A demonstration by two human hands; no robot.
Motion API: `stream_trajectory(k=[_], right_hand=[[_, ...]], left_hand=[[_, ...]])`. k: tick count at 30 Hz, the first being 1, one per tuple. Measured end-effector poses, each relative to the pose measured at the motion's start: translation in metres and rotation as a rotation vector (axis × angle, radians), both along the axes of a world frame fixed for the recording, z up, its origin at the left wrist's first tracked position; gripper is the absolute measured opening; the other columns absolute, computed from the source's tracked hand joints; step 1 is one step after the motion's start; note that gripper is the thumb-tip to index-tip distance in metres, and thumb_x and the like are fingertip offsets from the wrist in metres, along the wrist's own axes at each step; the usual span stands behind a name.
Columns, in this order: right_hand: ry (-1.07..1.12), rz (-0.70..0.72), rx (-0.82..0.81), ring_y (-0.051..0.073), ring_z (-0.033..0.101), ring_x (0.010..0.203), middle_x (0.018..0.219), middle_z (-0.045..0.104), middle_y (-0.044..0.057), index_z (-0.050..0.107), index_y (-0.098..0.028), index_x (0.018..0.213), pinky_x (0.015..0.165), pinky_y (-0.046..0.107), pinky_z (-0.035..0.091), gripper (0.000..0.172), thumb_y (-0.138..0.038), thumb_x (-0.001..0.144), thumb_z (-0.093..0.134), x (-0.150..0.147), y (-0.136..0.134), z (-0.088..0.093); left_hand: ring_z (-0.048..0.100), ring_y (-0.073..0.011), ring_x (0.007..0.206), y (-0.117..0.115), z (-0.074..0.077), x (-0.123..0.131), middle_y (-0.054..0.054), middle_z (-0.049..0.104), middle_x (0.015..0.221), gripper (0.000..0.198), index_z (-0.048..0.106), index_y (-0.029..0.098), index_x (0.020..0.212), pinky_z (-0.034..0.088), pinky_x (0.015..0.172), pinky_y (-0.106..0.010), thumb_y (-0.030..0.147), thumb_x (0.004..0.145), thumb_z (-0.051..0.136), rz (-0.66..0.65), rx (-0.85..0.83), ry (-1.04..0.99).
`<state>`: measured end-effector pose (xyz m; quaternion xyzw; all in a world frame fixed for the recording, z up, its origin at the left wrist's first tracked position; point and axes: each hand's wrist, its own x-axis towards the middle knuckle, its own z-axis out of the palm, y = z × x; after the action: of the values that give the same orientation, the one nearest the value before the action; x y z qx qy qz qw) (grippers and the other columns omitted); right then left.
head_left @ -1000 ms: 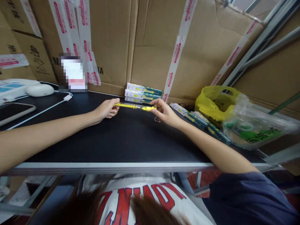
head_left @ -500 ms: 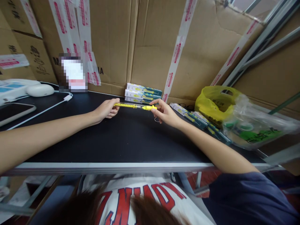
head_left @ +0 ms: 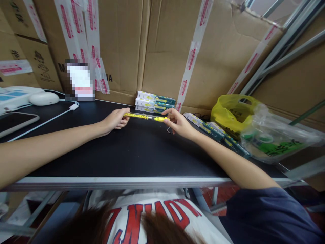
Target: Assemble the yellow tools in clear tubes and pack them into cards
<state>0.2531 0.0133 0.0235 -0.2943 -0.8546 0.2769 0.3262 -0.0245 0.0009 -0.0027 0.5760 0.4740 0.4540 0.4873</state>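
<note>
A yellow spring scale [head_left: 138, 116] with dark markings lies sideways between my two hands, above the black tabletop. My left hand [head_left: 116, 119] is closed round its left end, and the fingers cover that end. At the other end, my right hand [head_left: 179, 123] pinches the yellow end piece between thumb and fingers. A short stretch of metal rod shows between the marked body and that end piece. Below my right fingers hangs a thin curved metal hook [head_left: 169, 130]. Just behind the scale is a stack of slim printed boxes [head_left: 154, 101], which carry a picture of a similar yellow tool.
More slim boxes [head_left: 215, 131] lie right of my right hand, near a yellow plastic bag [head_left: 232, 112] and a clear bag [head_left: 281, 139]. On the left are a phone [head_left: 17, 122], a white cable [head_left: 45, 121] and a white rounded object [head_left: 44, 98]. Cardboard [head_left: 122, 44] stands behind.
The yellow end piece in my right hand has turned and dipped slightly. Both hands keep their hold in almost the same place.
</note>
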Motion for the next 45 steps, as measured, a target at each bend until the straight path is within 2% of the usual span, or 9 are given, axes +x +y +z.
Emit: stream_trajectory(k=[4, 8, 11, 16, 24, 34, 41, 45], right_hand=[[-0.022, -0.012, -0.025, 0.005, 0.038, 0.046, 0.065, 0.036, -0.007, 0.046, -0.023, 0.110, 0.035, 0.015, 0.042, 0.030, -0.042, 0.090, 0.057, 0.0000, -0.0015, 0.0012], [-0.036, -0.005, -0.047, 0.007, 0.043, 0.048, 0.064, 0.042, -0.006, 0.044, -0.023, 0.112, 0.035, 0.015, 0.041, 0.030, -0.042, 0.092, 0.054, 0.0007, -0.0018, 0.0013], [-0.018, -0.025, -0.006, 0.008, 0.046, 0.057, 0.074, 0.044, -0.003, 0.045, -0.022, 0.111, 0.038, 0.014, 0.040, 0.029, -0.040, 0.091, 0.055, 0.0007, -0.0024, 0.0017], [-0.006, -0.049, 0.113, 0.004, 0.039, 0.057, 0.088, 0.042, -0.001, 0.049, -0.021, 0.107, 0.043, 0.015, 0.041, 0.025, -0.035, 0.089, 0.059, 0.0005, -0.0015, 0.0018], [-0.036, 0.005, 0.073, 0.006, 0.039, 0.053, 0.072, 0.036, -0.005, 0.047, -0.022, 0.110, 0.042, 0.015, 0.040, 0.027, -0.039, 0.091, 0.056, 0.0010, 0.0010, -0.0003], [-0.081, 0.025, -0.016, 0.008, 0.042, 0.049, 0.062, 0.043, -0.007, 0.044, -0.021, 0.115, 0.040, 0.017, 0.040, 0.031, -0.044, 0.094, 0.049, 0.0019, -0.0019, 0.0006], [-0.124, -0.057, 0.240, 0.005, 0.041, 0.056, 0.081, 0.042, -0.003, 0.047, -0.020, 0.112, 0.050, 0.019, 0.038, 0.025, -0.031, 0.091, 0.056, 0.0023, 0.0014, -0.0002], [-0.120, -0.063, 0.323, 0.006, 0.042, 0.059, 0.085, 0.043, -0.002, 0.048, -0.019, 0.112, 0.055, 0.021, 0.038, 0.025, -0.026, 0.090, 0.057, 0.0021, 0.0026, -0.0005]], left_hand=[[0.020, -0.0038, 0.032, 0.0004, 0.0003, 0.0000, 0.009, 0.025, 0.044, 0.033, 0.038, 0.019, 0.062, 0.014, 0.033, -0.015, 0.035, 0.091, 0.037, 0.002, 0.000, -0.004], [0.019, -0.0036, 0.032, -0.0010, 0.0018, 0.0005, 0.009, 0.024, 0.043, 0.034, 0.038, 0.019, 0.062, 0.014, 0.033, -0.015, 0.034, 0.092, 0.037, 0.007, -0.001, 0.003], [0.020, -0.0037, 0.032, -0.0018, 0.0023, 0.0011, 0.009, 0.025, 0.043, 0.034, 0.038, 0.019, 0.062, 0.014, 0.033, -0.015, 0.035, 0.091, 0.037, 0.013, -0.005, 0.003], [0.020, -0.0039, 0.033, -0.0009, 0.0012, 0.0007, 0.009, 0.024, 0.044, 0.033, 0.039, 0.019, 0.062, 0.015, 0.033, -0.015, 0.035, 0.090, 0.039, 0.013, -0.001, 0.010], [0.020, -0.0036, 0.033, -0.0014, 0.0015, 0.0013, 0.008, 0.024, 0.044, 0.034, 0.038, 0.019, 0.061, 0.014, 0.034, -0.015, 0.035, 0.091, 0.038, 0.012, -0.003, 0.017], [0.020, -0.0030, 0.032, 0.0007, 0.0001, -0.0012, 0.009, 0.025, 0.044, 0.034, 0.038, 0.018, 0.063, 0.014, 0.034, -0.015, 0.035, 0.092, 0.037, 0.005, -0.003, 0.008], [0.020, -0.0029, 0.032, 0.0003, 0.0009, 0.0005, 0.009, 0.024, 0.043, 0.035, 0.038, 0.018, 0.062, 0.014, 0.034, -0.014, 0.034, 0.093, 0.036, 0.007, -0.006, 0.017], [0.020, -0.0030, 0.032, 0.0008, 0.0006, 0.0002, 0.009, 0.024, 0.043, 0.034, 0.038, 0.018, 0.061, 0.014, 0.034, -0.014, 0.034, 0.092, 0.036, 0.004, -0.007, 0.022]])
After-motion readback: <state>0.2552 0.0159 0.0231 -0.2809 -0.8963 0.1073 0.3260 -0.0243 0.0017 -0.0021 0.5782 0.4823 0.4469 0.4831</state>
